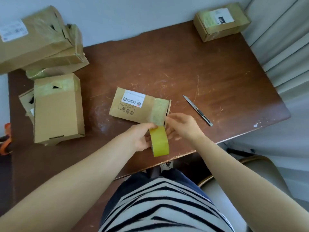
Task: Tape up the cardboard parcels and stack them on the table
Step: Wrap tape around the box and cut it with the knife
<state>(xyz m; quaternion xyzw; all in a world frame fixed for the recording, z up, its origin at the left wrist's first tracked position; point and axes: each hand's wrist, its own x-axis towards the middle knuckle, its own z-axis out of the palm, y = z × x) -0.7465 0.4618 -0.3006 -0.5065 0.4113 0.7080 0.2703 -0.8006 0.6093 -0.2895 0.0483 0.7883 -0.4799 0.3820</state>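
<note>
One flat brown cardboard parcel (133, 113), laid on the table (217, 72), is touched by the slack-fingered right hand (182, 124); beside its near edge a yellow tape roll (159, 141) is gripped by the left hand (142, 139).

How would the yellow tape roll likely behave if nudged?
The yellow tape roll is round and upright on its rim, so it would probably roll. It is near the front edge of the brown wooden table, so it might drop off.
</note>
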